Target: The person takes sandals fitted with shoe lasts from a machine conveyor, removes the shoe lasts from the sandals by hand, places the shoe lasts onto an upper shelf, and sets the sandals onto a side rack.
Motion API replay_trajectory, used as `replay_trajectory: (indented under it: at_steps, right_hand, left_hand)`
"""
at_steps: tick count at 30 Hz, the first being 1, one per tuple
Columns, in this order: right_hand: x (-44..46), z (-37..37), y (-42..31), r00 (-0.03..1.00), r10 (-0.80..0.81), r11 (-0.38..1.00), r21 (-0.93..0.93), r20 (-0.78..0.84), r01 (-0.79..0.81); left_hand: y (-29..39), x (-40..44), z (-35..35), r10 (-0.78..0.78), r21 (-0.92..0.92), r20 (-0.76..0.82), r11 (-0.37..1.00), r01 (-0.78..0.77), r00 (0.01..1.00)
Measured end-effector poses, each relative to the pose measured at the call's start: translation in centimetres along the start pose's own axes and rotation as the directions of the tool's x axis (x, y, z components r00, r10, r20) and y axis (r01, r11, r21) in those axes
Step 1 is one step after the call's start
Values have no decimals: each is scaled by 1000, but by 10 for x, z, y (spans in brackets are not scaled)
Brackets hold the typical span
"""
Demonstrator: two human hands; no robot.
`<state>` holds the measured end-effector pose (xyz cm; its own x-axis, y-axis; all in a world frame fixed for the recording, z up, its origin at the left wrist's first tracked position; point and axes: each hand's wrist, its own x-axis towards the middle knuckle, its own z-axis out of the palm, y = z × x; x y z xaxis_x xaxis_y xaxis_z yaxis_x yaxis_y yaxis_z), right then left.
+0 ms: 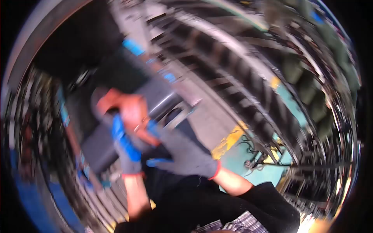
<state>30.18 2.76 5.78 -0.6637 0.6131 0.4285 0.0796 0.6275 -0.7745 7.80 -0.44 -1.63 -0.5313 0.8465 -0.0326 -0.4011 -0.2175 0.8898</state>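
An orange-red object with a dark rounded end is in front of me, too smeared by motion to name its kind. My left hand, in a grey and blue glove, is closed around its lower left side. From the right, my right hand in a matching glove reaches to the object's lower right edge. Its fingers lie stretched along that edge and the thumb points away, apart from the object. Beneath and behind the object runs a dark grey roller at the end of a black belt.
A frame rail with blue patches flanks the belt. To the right stand long blurred racks of metal bars. Yellow floor marking and green floor show below, with dark cables lying there.
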Motion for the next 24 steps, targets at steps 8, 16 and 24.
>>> replay_trajectory:
  at_steps: [8, 16, 24]
  right_hand:
    - [9, 76, 16, 913, 196, 918, 262, 358, -299]
    - [45, 55, 37, 893, 241, 779, 474, 380, -411]
    - [57, 1, 91, 928, 357, 909, 269, -104, -319]
  left_hand:
    - [41, -102, -44, 27, 427, -82, 904, 11, 996]
    - [315, -152, -284, 786, 870, -441, 257, 420, 432]
    - [429, -104, -373, 472, 559, -646, -243, 793, 600]
